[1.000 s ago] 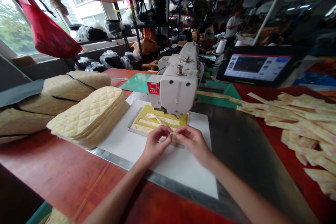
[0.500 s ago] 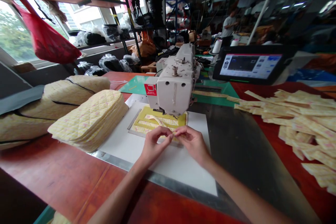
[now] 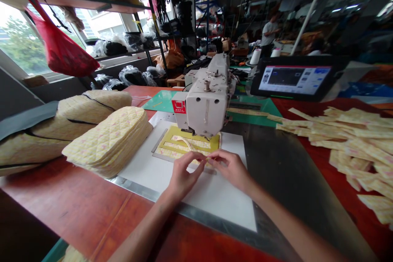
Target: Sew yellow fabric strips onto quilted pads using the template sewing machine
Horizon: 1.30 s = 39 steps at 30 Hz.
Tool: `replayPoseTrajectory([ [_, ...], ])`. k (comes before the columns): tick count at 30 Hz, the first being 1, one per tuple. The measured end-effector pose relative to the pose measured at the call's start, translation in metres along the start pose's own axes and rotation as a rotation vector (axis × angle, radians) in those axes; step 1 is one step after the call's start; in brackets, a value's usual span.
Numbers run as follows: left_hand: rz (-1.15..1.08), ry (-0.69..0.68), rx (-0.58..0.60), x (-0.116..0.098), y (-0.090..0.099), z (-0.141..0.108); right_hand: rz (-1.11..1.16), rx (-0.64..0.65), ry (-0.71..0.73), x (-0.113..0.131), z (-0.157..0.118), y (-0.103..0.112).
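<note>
Still, in the head view, the left hand (image 3: 186, 174) and right hand (image 3: 230, 168) meet at the fingertips, much as a second earlier, pinching one cloth strip (image 3: 186, 143); their fingers hide its end. It curls over one yellow template (image 3: 168, 136) before one sewing machine (image 3: 205, 112). Two thread cones (image 3: 255, 56) stand behind; a strip pile (image 3: 353, 139) is cut off rightward.
</note>
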<state>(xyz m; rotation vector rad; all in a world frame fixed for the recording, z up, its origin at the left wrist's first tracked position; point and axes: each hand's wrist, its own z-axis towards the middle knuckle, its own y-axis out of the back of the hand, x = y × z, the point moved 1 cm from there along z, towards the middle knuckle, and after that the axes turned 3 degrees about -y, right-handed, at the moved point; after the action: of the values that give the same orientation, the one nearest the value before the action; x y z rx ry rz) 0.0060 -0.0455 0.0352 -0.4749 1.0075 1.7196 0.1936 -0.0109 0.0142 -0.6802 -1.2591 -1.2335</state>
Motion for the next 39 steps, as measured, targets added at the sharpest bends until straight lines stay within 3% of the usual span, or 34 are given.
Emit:
replayPoseTrajectory([
  [5, -0.091, 0.152, -0.037, 0.007, -0.004, 0.002, 0.007, -0.08, 0.011, -0.003, 0.001, -0.001],
  [10, -0.28, 0.323, 0.025, 0.016, -0.006, 0.006, 0.076, -0.101, -0.008, -0.007, 0.002, -0.003],
  [13, -0.285, 0.328, 0.044, 0.015, -0.006, 0.006, 0.088, -0.096, -0.016, -0.009, 0.003, -0.001],
  [18, -0.093, 0.075, 0.03, 0.01, -0.014, 0.008, 0.077, -0.052, -0.036, -0.01, 0.0, 0.011],
  [23, 0.27, -0.362, 0.176, 0.013, -0.03, 0.014, 0.038, -0.311, -0.075, -0.019, -0.003, 0.03],
  [27, 0.499, -0.599, 0.343, 0.021, -0.03, 0.024, 0.091, -0.46, -0.116, -0.025, -0.001, 0.038],
  [33, 0.696, -0.729, 0.364, 0.043, -0.005, 0.042, 0.099, -0.407, -0.135, -0.029, -0.001, 0.034],
  [39, 0.753, -0.661, 0.446, 0.054, -0.004, 0.05, 0.099, -0.4, -0.132, -0.028, -0.002, 0.033],
])
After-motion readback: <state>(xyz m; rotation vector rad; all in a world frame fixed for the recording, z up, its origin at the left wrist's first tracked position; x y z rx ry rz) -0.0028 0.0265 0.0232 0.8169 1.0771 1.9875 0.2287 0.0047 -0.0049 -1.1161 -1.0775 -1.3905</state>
